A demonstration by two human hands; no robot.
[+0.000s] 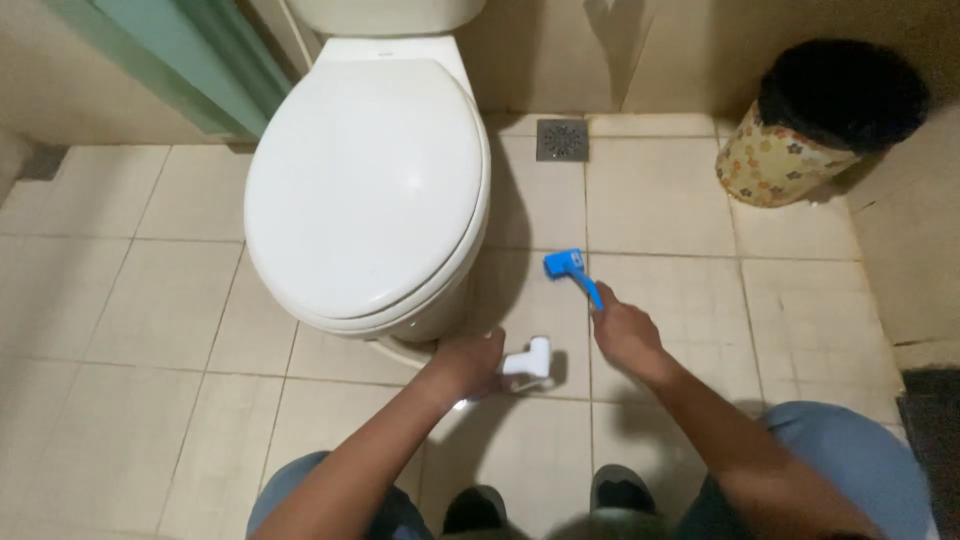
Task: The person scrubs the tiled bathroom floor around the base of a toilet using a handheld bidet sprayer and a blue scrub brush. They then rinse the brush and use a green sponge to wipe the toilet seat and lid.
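While the person stands over a tiled bathroom floor (150, 300), both bare hands reach down toward the base of a white toilet (365, 190) whose lid is shut. Closed around the handle of a white spray nozzle (530, 358), the left hand (470, 365) holds it low, just beside the near right foot of the toilet, with the nozzle head pointing right. Just right of it, the right hand (625, 335) is wrapped tight round the handle of a blue brush (572, 270), whose head points away from the person and sits over the tiles just right of the bowl. Whether the brush head touches the floor is hard to tell from this angle; it seems to hover just above it. Farther off, a square metal floor drain (562, 139) lies by the far wall, and at the far right a flower-patterned waste bin (810, 125) with a black liner leans against the wall. Nearest of all, the person's dark shoes (545, 500) and blue trouser legs show at the bottom edge.
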